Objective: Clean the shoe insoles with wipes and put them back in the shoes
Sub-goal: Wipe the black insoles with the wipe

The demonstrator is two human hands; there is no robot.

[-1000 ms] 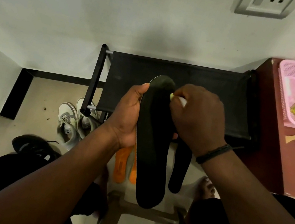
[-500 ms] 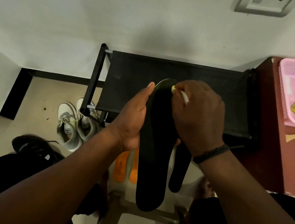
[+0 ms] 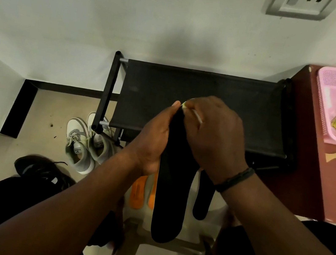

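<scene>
So over the last second my right hand [image 3: 212,134] has slid up the insole [image 3: 171,194] from around the toe area to the very tip, and the wipe [image 3: 185,105] is now right at the top edge. I've also tipped the insole up a bit closer to me. I'd say that means this pass is about done and the rest of the surface comes next.

Grip-wise: my left hand [image 3: 153,140] is wrapped around the insole's left edge, thumb up along it, holding it upright over my lap. My right grip is clenched on the wipe, only a yellowish corner peeking out, pressing it on the tip.

A second black insole [image 3: 203,197] and the orange ones [image 3: 138,193] wait below, white shoes [image 3: 83,146] on the floor.
</scene>
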